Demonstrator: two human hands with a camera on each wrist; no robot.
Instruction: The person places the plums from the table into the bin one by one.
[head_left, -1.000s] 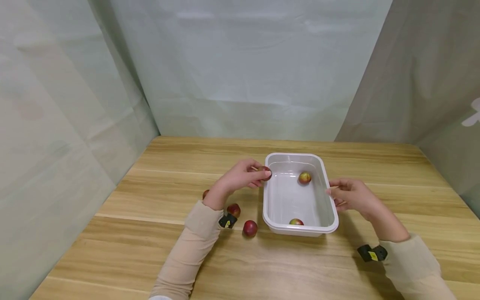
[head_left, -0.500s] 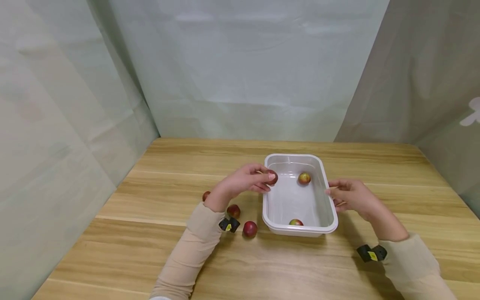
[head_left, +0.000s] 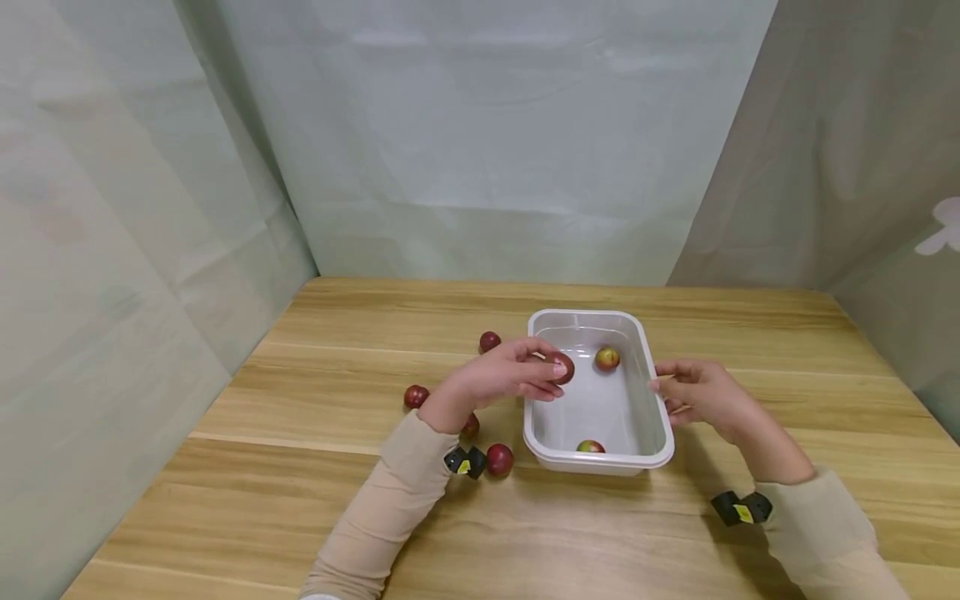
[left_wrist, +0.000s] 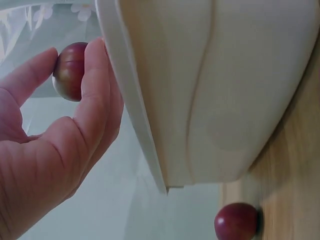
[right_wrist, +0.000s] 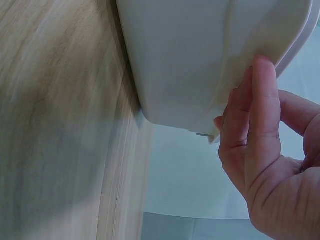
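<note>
Over the white tub (head_left: 660,417), my left hand (head_left: 504,379) pinches a small red fruit (head_left: 562,367) in its fingers (left_wrist: 95,85) — just inside the left rim. My right hand (head_left: 701,393) touches the tub's right wall with straight fingers (right_wrist: 262,115). Two fruits lie inside; others sit on the surface (head_left: 300,467).

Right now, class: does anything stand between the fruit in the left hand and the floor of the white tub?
Nothing visible. The left hand holds the red fruit over the white tub's bare floor.
</note>
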